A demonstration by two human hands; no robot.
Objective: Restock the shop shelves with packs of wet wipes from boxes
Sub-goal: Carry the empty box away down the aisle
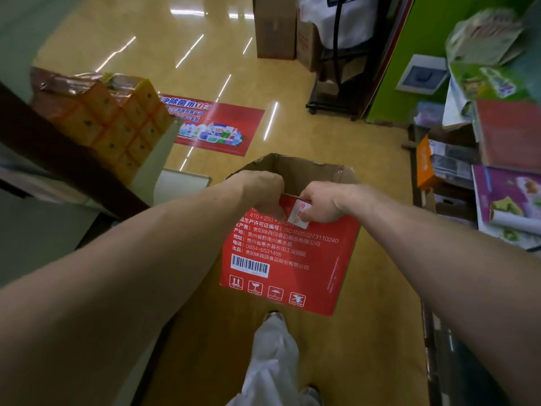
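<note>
- The open red box (289, 259) was held tilted over the aisle floor (366, 288); no contents could be seen.
- Left hand (260, 190) and right hand (328, 205) were curled over its near rim, fingers pinching the wall.
- It was judged light, with bendable cardboard; a grip under the base was judged safer.

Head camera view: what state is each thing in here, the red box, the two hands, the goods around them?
Red box: top open, held by its near edge; contents hidden.
Left hand: gripping the box's near edge.
Right hand: gripping the same edge.
Orange packs: stacked, wrapped in film, at the left.
Brown box: standing upright, far off.
</note>
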